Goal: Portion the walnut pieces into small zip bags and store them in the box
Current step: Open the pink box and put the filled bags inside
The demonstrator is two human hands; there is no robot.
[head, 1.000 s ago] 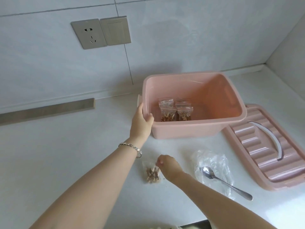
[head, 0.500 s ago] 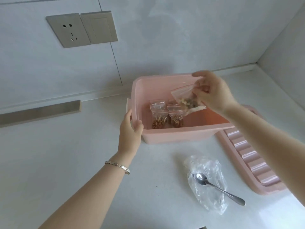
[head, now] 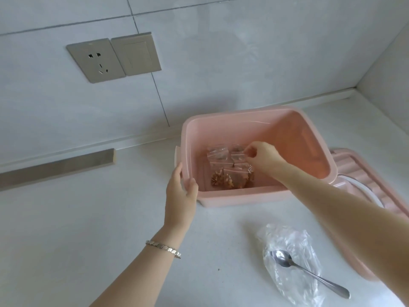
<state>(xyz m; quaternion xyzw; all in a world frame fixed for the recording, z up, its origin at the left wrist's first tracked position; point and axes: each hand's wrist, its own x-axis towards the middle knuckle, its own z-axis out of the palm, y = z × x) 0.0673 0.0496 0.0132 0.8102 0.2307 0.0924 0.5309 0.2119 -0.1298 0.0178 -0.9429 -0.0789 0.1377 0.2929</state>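
Observation:
A pink plastic box (head: 314,127) stands open on the white counter near the wall. Inside it lie small clear zip bags of walnut pieces (head: 223,176), side by side on the box floor. My right hand (head: 263,156) reaches down into the box, fingers pinched on the top edge of the rightmost zip bag (head: 240,161). My left hand (head: 180,191), with a silver bracelet on the wrist, grips the box's front left corner rim.
The pink ribbed lid (head: 354,173) with a white handle lies right of the box, partly behind my right arm. A crumpled clear plastic bag (head: 292,262) with a metal spoon (head: 309,271) on it lies in front. A wall socket (head: 97,60) sits above left.
My right hand picked a filled zip bag off the counter, carried it over the box rim and lowered it inside beside the other two. My left hand stayed on the box corner.

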